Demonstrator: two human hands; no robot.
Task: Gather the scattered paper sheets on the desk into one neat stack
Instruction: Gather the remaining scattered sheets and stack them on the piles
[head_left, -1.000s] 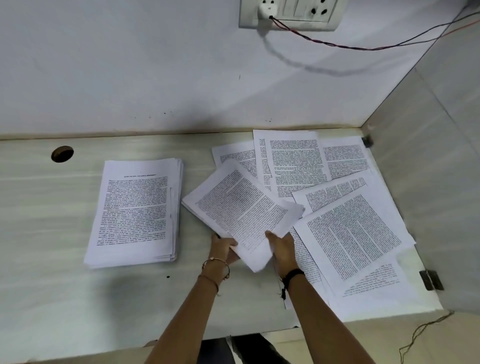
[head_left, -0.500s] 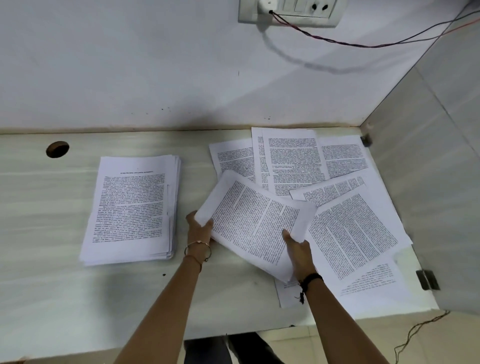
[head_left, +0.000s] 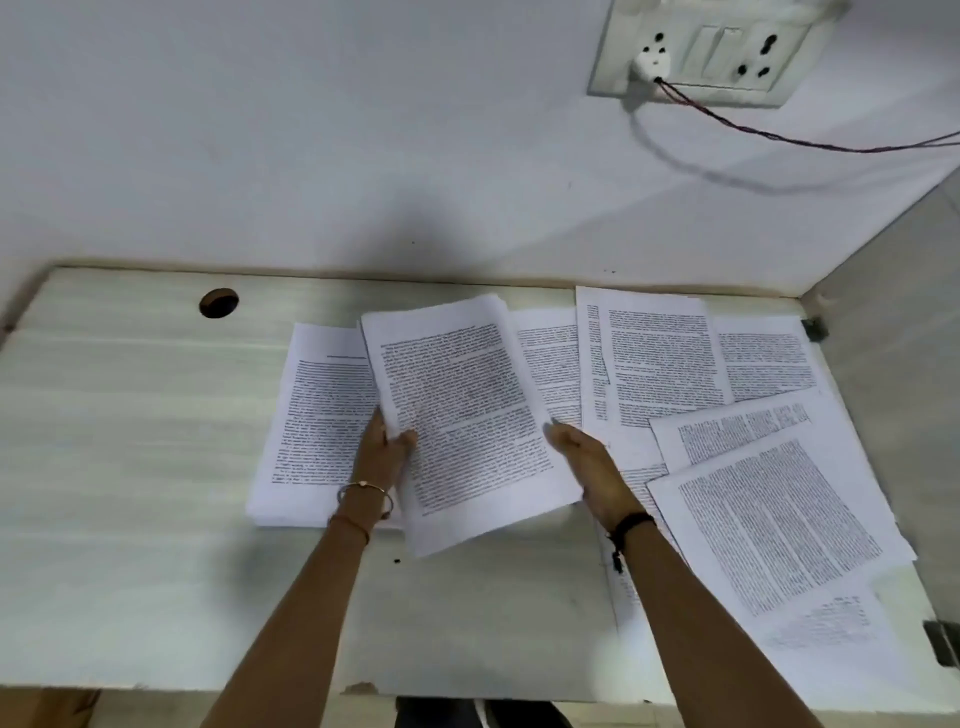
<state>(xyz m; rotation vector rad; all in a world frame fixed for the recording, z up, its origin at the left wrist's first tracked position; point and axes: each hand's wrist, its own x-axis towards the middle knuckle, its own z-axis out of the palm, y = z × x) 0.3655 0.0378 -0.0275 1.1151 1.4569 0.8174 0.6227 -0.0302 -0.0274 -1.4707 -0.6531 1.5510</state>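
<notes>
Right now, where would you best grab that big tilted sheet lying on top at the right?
Probably its near left corner, coming from the left with the right hand: the tilted sheet lies flat and uncovered, and that corner lies nearest the hand.

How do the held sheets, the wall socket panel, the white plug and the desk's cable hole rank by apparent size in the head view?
1. held sheets
2. wall socket panel
3. cable hole and white plug: these look about alike, so they are not ranked.
</notes>
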